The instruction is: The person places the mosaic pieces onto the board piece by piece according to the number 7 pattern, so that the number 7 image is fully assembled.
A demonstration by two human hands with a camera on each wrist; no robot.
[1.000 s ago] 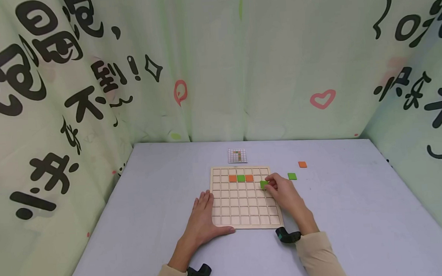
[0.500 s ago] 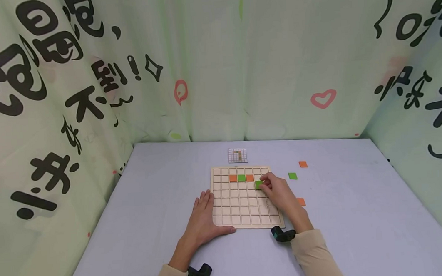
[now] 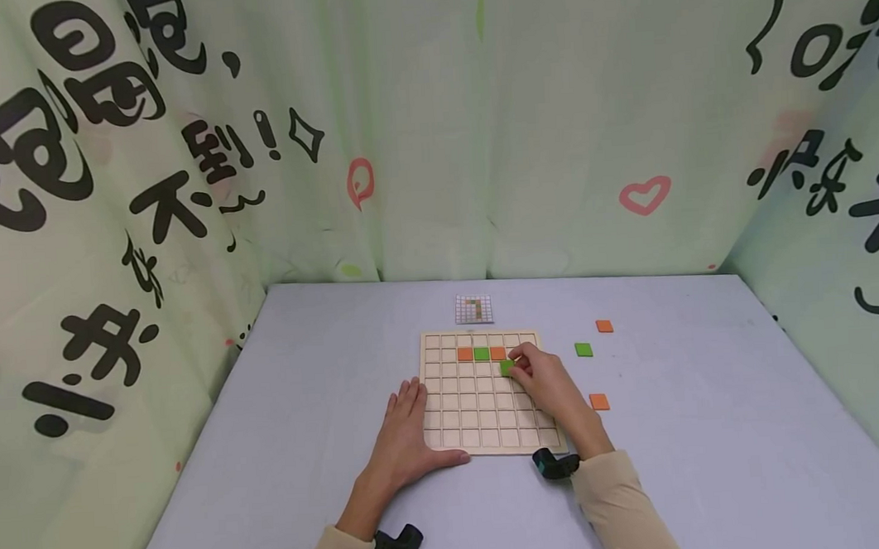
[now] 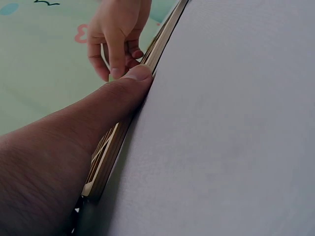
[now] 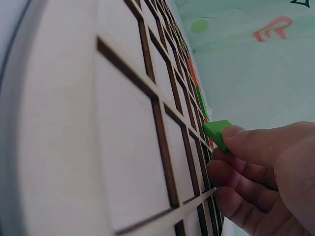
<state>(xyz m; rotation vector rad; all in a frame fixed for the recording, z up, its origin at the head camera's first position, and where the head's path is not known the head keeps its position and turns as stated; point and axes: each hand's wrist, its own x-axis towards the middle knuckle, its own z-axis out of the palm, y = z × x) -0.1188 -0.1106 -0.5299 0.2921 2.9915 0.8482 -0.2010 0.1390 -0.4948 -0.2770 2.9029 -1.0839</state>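
Note:
A wooden grid board (image 3: 460, 421) lies on the table. In its second row from the far side sit an orange tile (image 3: 464, 354), a green tile (image 3: 481, 353) and another orange tile (image 3: 497, 353), side by side. My right hand (image 3: 553, 389) pinches one more green tile (image 3: 506, 369) between thumb and fingers, close over the grid just below the right end of that row. The right wrist view shows this held tile (image 5: 215, 130) tilted near the board's surface. With fingers straight, my left hand (image 3: 402, 442) rests at the board's near left corner, its thumb (image 4: 137, 73) along the front edge.
Behind the board lies a small card (image 3: 474, 310) printed with a grid and coloured squares. Right of the board are a loose orange tile (image 3: 605, 326), a green tile (image 3: 583, 350) and a nearer orange tile (image 3: 599, 402). Printed curtains (image 3: 425, 142) surround the table.
My right hand has moved left over the board with the green tile, from the right-hand columns to beneath the row's end. The nearer loose orange tile has come into view. The left hand stays put.

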